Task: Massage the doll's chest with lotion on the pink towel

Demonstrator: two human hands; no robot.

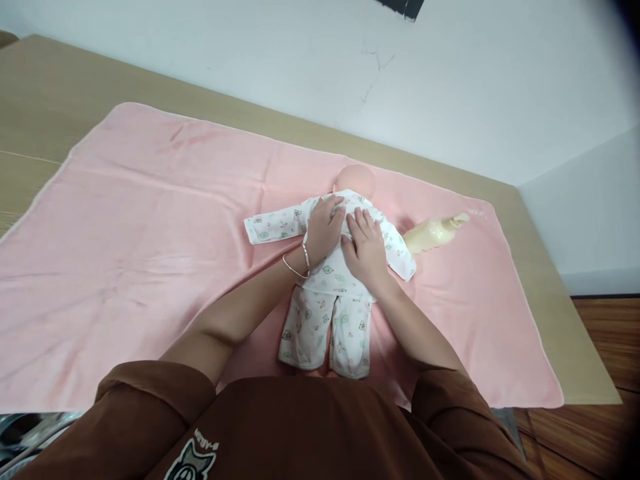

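A: Fingers first, quick. Left hand?
B: Flat, fingers spread and pressed on the chest of the doll, gripping nothing. Two thin bangles at that wrist.
A: Right hand?
B: Same, palm down on the doll's chest just beside the left one, fingers loose, not closed on anything (fingertips may be pinching the fabric near the collar, too small to tell).
A: Where's the doll?
B: On its back, mid-right of the pink blanket, head away from the person, dressed in a white printed suit, sleeves out to both sides, legs toward the person.
A: Around it?
B: Cream bottle lying on the blanket, just beside the doll's sleeve at right. Blanket covers a tan table. Brown sleeves at the bottom.
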